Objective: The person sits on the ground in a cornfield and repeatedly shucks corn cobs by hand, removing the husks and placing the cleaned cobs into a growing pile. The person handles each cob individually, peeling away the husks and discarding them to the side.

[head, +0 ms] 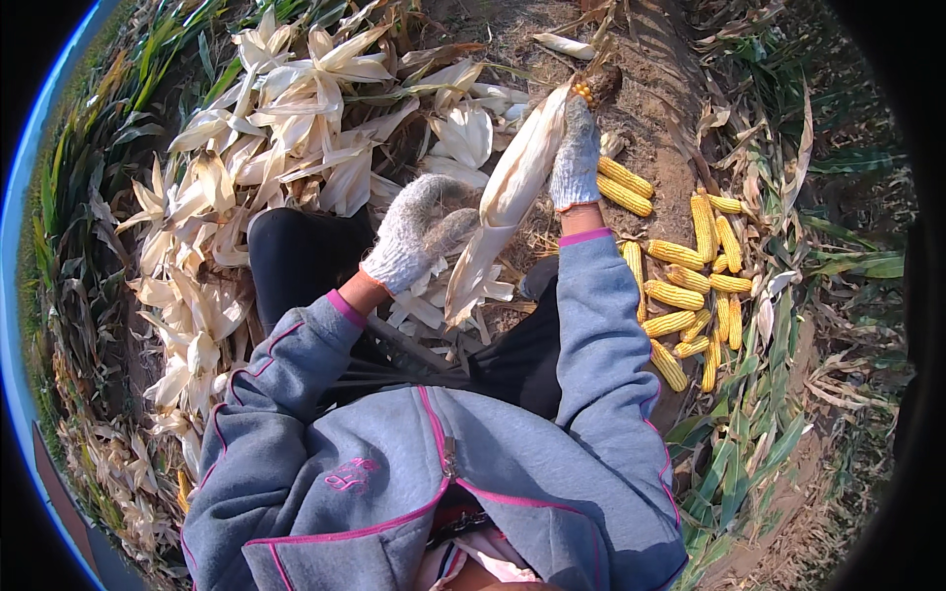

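My right hand (578,159), in a white knitted glove, grips a corn ear in pale dry husk (521,162) near its far end. Some orange-yellow kernels (584,91) show there, just beyond the fingers. The husk's loose lower end hangs slanting toward my lap. Left of the ear is my gloved left hand (421,233), thumb and fingers apart and nothing visible between them. Its thumb tip comes close to the husk; whether they touch is hard to tell.
Husked yellow corn ears (674,295) lie piled on the soil to my right. Stripped husks (310,125) are heaped at front left and along my left side. A small pale husked piece (565,46) lies ahead. Green and dry corn stalks (739,436) border the right.
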Demonstrator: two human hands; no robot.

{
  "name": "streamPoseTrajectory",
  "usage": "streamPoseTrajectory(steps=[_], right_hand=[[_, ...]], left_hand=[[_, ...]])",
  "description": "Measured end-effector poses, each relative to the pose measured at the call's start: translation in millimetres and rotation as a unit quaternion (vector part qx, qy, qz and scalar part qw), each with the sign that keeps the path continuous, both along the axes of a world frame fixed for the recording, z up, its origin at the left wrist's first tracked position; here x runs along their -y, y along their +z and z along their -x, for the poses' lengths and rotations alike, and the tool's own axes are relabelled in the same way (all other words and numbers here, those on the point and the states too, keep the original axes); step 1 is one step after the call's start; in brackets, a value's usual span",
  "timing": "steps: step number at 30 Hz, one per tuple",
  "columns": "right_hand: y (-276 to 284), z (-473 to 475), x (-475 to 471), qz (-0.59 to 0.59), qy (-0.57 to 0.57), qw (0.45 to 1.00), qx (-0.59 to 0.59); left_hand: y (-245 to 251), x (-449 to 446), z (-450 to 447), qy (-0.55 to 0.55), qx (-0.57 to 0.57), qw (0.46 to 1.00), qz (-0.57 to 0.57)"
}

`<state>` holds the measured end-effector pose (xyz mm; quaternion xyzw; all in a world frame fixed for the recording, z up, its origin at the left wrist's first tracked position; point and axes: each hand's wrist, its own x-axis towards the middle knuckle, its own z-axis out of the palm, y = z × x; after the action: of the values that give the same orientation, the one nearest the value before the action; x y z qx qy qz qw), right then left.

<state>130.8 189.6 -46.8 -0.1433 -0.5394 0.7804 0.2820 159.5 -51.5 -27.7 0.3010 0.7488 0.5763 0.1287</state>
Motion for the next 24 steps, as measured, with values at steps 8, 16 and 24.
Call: streamPoseTrajectory(steps=[8,16,24], right_hand=[[16.9,-25.5,25.5,0.180,0.148,0.973,-0.006],[23.2,-29.0,28.6,0.226,0.205,0.952,0.013],[19.2,-31.4,47.0,0.250,0.225,0.942,0.002]], left_hand=[[-5.4,-54.5,19.5,-0.038,-0.043,0.998,-0.003],[-17.5,-52.0,9.5,0.070,-0.039,0.997,0.009],[-5.9,-49.5,20.5,0.112,-0.040,0.991,-0.065]])
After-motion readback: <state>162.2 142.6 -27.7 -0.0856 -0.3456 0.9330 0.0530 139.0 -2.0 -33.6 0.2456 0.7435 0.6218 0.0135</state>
